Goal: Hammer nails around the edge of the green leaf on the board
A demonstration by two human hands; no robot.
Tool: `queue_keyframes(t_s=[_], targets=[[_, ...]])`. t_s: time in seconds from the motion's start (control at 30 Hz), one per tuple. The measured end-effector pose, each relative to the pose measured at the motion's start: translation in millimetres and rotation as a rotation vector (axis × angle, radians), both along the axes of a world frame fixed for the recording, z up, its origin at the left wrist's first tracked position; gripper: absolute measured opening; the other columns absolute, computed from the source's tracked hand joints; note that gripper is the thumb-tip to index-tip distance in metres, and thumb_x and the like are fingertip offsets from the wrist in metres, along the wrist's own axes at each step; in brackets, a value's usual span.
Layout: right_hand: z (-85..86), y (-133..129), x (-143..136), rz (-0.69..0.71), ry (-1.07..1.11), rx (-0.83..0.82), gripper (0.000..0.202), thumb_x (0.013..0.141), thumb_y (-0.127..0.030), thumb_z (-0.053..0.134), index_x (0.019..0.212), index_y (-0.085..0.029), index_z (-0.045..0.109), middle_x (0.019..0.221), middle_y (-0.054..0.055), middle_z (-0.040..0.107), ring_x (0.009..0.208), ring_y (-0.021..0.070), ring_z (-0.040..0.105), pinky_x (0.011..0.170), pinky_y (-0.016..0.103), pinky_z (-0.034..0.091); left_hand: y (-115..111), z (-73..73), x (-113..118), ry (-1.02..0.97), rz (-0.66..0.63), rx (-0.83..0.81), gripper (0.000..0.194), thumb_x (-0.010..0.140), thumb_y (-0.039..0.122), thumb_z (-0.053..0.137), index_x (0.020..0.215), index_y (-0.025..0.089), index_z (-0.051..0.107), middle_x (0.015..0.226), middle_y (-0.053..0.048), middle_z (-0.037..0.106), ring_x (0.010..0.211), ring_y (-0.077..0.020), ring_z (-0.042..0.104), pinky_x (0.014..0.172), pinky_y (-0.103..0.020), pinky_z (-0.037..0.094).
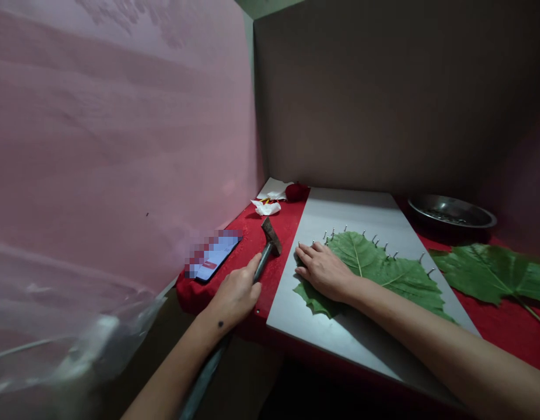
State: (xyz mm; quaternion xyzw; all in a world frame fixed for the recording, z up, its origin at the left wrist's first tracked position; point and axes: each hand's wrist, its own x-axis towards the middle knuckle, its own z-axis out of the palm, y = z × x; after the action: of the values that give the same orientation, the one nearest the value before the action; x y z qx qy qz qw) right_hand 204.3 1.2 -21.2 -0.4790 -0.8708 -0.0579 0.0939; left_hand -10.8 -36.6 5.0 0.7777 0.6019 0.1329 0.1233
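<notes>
The left hand (235,293) lies at the near edge of the red surface (287,224), its grip closed around the handle of a hammer (266,248). The handle runs up and right from the hand, and the metal head rests on the red cloth just left of a grey board (340,213). The forefinger stretches along the handle.

Just right of it, the right hand (323,270) lies flat on a big green leaf (383,271), palm down, fingers spread, grip released and holding nothing. The leaf lies on the board, and the hand covers its left part. A row of nails (375,239) stands in the board along the leaf's far edge, curving from near the fingertips over to the right.

Left of the hammer a phone (215,256) lies on the cloth, screen lit. Right of the board lies a second leaf (493,271), its stalk pointing to the near right.

Farther back, crumpled white paper (266,207) and a red ball (296,191) sit in the left corner, and a dark metal dish (451,213) stands at the far right by the wall.
</notes>
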Motion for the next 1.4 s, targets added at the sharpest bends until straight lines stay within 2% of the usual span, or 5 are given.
queue_keyframes(t_s=[0.27,0.57,0.83,1.27,1.4], targets=[[-6.4,-1,-1,-0.040,0.053,0.019,0.054,0.091,-0.045,0.038,0.131,-0.011,0.047,0.125,0.010,0.053,0.103,0.0278,0.041,0.091,0.040,0.034,-9,23.5,14,-0.156,-0.111,0.139,0.059,0.081,0.018,0.040,0.140,0.010,0.032,0.130,-0.012,0.056,0.117,-0.0199,0.053,0.097,-0.031,0.040],[-5.4,-2,-1,-0.045,0.072,0.043,0.045,0.091,-0.044,0.038,0.115,-0.013,0.059,0.115,0.011,0.058,0.100,0.0267,0.042,0.087,0.040,0.033,-2,25.6,36,-0.132,-0.178,0.086,0.060,0.078,0.011,0.043,0.137,0.015,0.037,0.124,-0.012,0.061,0.113,-0.0234,0.057,0.094,-0.037,0.043],[-6.6,-2,-1,-0.048,0.076,0.036,0.049,0.091,-0.044,0.037,0.127,-0.013,0.050,0.120,0.011,0.056,0.104,0.0275,0.042,0.089,0.039,0.031,-3,58.1,37,-0.069,-0.150,0.291,0.056,0.083,0.022,0.042,0.138,0.011,0.035,0.117,-0.014,0.064,0.104,-0.0239,0.061,0.087,-0.036,0.047],[-6.8,-1,-2,-0.051,0.090,0.049,0.046,0.091,-0.044,0.039,0.121,-0.013,0.053,0.116,0.011,0.058,0.104,0.0284,0.042,0.088,0.040,0.031,0,60.3,37,0.002,-0.129,0.289,0.059,0.081,0.021,0.042,0.139,0.011,0.035,0.119,-0.014,0.064,0.104,-0.0242,0.061,0.087,-0.035,0.048],[-7.0,-2,-1,-0.052,0.094,0.042,0.045,0.091,-0.044,0.037,0.120,-0.013,0.054,0.116,0.012,0.058,0.104,0.0284,0.042,0.088,0.040,0.031,4,44.6,40,0.064,-0.163,0.234,0.060,0.079,0.016,0.042,0.138,0.010,0.035,0.116,-0.015,0.065,0.105,-0.0239,0.061,0.087,-0.035,0.047]])
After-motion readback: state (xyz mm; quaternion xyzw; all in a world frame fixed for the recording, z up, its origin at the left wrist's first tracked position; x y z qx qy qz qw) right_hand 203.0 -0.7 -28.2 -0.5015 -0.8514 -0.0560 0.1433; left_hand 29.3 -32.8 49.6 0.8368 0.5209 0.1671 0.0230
